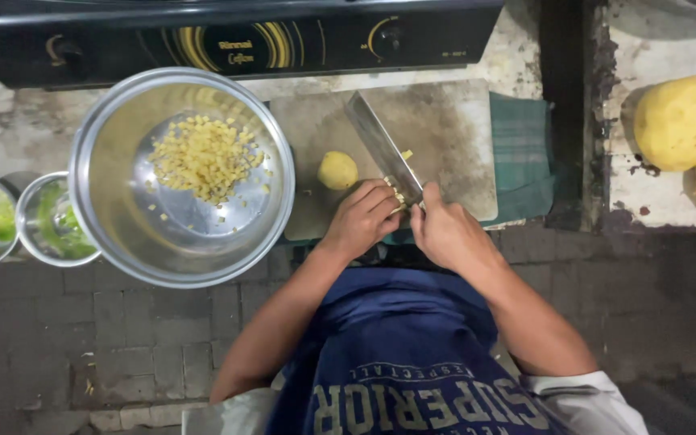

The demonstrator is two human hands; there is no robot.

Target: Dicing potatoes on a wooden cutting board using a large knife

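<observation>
Worn cutting board (453, 137): right hand (447, 234) clenched round cleaver (382, 145); left hand (362, 219) curled, pinning potato strips (396, 197).

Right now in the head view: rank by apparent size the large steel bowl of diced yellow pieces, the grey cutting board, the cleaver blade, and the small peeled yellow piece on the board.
1. Large steel bowl and grey cutting board: alike, unranked.
2. Cleaver blade.
3. Small peeled yellow piece.

Big steel bowl (106, 209) w/ yellow diced bits (203, 157), left of board. 2 small steel bowls (50, 221) w/ green stuff at far left. Black stove (227, 40) up top. Green cloth (521, 153) under board's right edge. 2 whole peeled potatoes (680, 121) on ledge, far right.
</observation>
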